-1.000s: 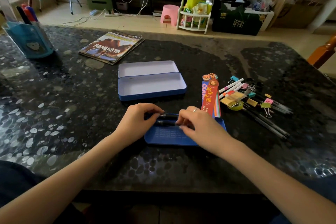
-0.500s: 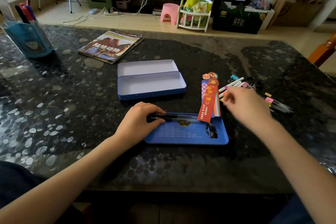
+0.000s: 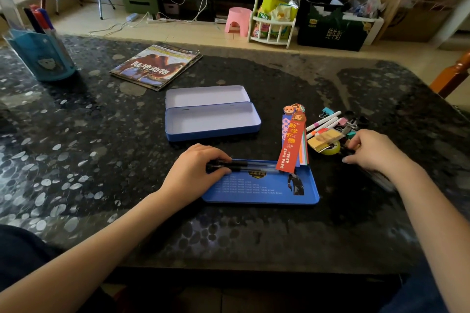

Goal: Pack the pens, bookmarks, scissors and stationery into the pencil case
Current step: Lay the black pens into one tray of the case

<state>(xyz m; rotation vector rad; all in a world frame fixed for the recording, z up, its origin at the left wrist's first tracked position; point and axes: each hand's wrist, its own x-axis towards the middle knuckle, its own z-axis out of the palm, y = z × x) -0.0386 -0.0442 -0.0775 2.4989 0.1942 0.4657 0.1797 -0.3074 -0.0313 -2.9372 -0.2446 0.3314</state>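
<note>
A shallow blue inner tray (image 3: 259, 190) lies in front of me with black pens (image 3: 254, 165) along its far edge. My left hand (image 3: 195, 173) curls its fingers over the left ends of those pens. A stack of bookmarks (image 3: 293, 140), the red one on top, rests with its lower end on the tray's right corner. Behind stands the open blue tin pencil case (image 3: 211, 119), with nothing inside. My right hand (image 3: 373, 152) is down on the stationery pile at the right, its fingers curled onto dark pens that it mostly hides.
The pile holds white markers (image 3: 323, 122), a yellow tape roll (image 3: 330, 150) and binder clips (image 3: 328, 110). A magazine (image 3: 157, 66) lies at the back left, beside a blue pen holder (image 3: 43, 56). A wooden chair (image 3: 455, 73) stands at the table's right edge.
My right hand left the pens on the tray and moved right to the stationery pile. My left hand stayed on the pens' ends. The bookmarks now show uncovered.
</note>
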